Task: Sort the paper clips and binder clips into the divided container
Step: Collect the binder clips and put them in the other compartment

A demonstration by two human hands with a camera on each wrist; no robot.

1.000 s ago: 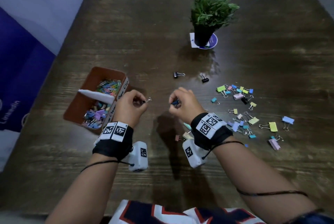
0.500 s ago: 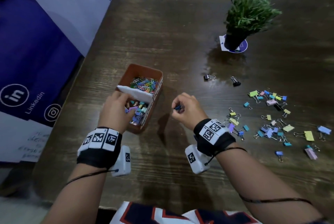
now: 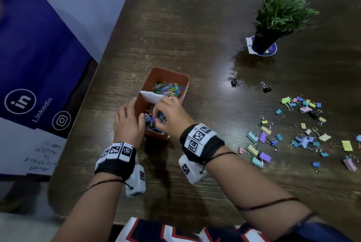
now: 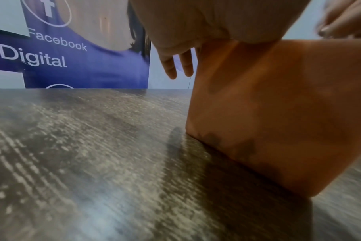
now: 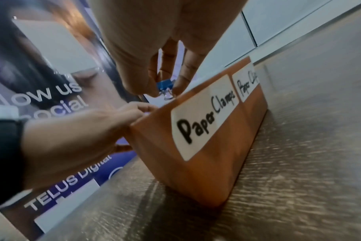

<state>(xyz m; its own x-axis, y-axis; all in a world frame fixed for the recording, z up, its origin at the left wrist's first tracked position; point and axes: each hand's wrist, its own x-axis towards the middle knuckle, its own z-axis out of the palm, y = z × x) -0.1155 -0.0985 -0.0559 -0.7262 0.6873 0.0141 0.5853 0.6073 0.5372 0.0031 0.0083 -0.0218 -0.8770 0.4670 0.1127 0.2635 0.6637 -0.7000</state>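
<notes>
The orange divided container (image 3: pixel 183 80) stands at the table's left, split by a white divider (image 3: pixel 149 96). Its far compartment holds coloured paper clips (image 3: pixel 169 89); its near one holds binder clips (image 3: pixel 151 123). My left hand (image 3: pixel 127 122) grips the container's left wall, fingers (image 4: pixel 169 68) outside it and the thumb at the rim. My right hand (image 3: pixel 168 112) hovers over the near compartment and pinches a small blue binder clip (image 5: pixel 165 85) just above the rim, by the "Paper Clamps" label (image 5: pixel 204 119).
Several pastel binder clips (image 3: pixel 304 138) lie scattered on the wooden table (image 3: pixel 195 26) at the right. Two black binder clips (image 3: pixel 236 82) (image 3: pixel 266 87) lie apart beyond them. A potted plant (image 3: pixel 273 23) stands at the back right. A blue banner (image 3: pixel 39 66) hangs past the table's left edge.
My left hand dropped from mid-air onto the container and took hold of its left wall. My right hand carried the blue binder clip left, over the near compartment.
</notes>
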